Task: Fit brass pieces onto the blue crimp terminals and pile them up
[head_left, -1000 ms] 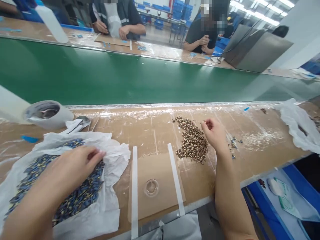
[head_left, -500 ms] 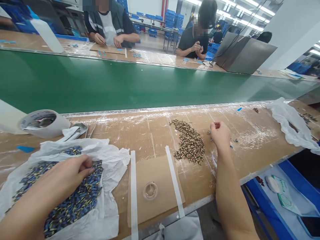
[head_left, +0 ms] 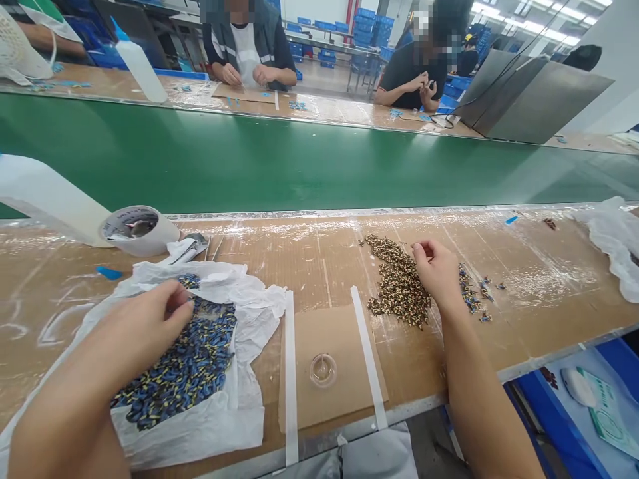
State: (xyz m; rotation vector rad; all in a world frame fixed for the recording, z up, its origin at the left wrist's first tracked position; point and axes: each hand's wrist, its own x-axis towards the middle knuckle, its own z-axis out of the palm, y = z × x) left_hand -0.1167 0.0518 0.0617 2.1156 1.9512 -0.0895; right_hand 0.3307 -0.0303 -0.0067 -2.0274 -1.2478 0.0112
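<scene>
Blue-and-yellow parts (head_left: 174, 366) lie heaped on a white plastic bag (head_left: 254, 332) near the tabletop's (head_left: 50, 319) left edge, under our left hand (head_left: 134, 332), fingers together. Our right hand (head_left: 436, 273), fingertips (head_left: 424, 249) pinched together, sits between a gold-and-brown pile (head_left: 399, 286) and scattered blue bits (head_left: 472, 293).

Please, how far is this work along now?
Done: a small scatter of blue pieces lies beside the right hand. In hand: the left hand is at the blue-and-yellow heap on white plastic. Left: that heap and the brown-gold pile look large, so probably early.
</scene>
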